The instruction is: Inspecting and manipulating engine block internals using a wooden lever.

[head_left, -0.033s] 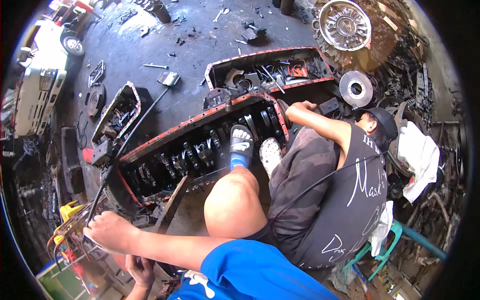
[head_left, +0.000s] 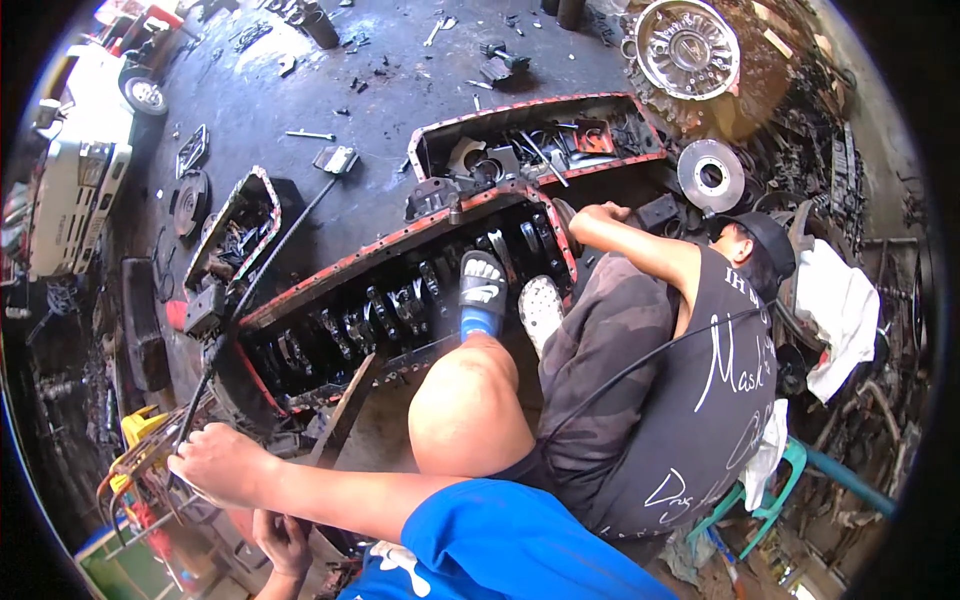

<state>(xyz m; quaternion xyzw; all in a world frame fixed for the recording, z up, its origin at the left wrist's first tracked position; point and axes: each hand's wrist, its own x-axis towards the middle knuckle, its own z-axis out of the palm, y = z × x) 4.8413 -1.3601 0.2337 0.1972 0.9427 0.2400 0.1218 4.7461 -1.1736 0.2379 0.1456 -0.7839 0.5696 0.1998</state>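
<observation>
Down at the lower left of the view, the person's left hand (head_left: 225,465) is closed around the near end of a long black bar (head_left: 262,275). Its long axis runs up and to the right, away from the hand, across the red-rimmed edge of an opened engine block (head_left: 400,300) lying on the dark, oily floor (head_left: 300,90), and ends near a small grey plate (head_left: 336,159). The right hand (head_left: 282,541) sits lower, just beneath the left forearm, fingers curled; whether it grips anything cannot be told. The left hand is the nearer one to the bar, since it holds it. The person's bare knee and a foot in a blue sock and grey sandal (head_left: 482,293) rest against the block. A co-worker in a dark sleeveless shirt (head_left: 690,400) crouches at the right, one arm reaching to the block's far end. Compared with the earlier picture, taken at the same instant, nothing has shifted: hands, bar and co-worker match.
</observation>
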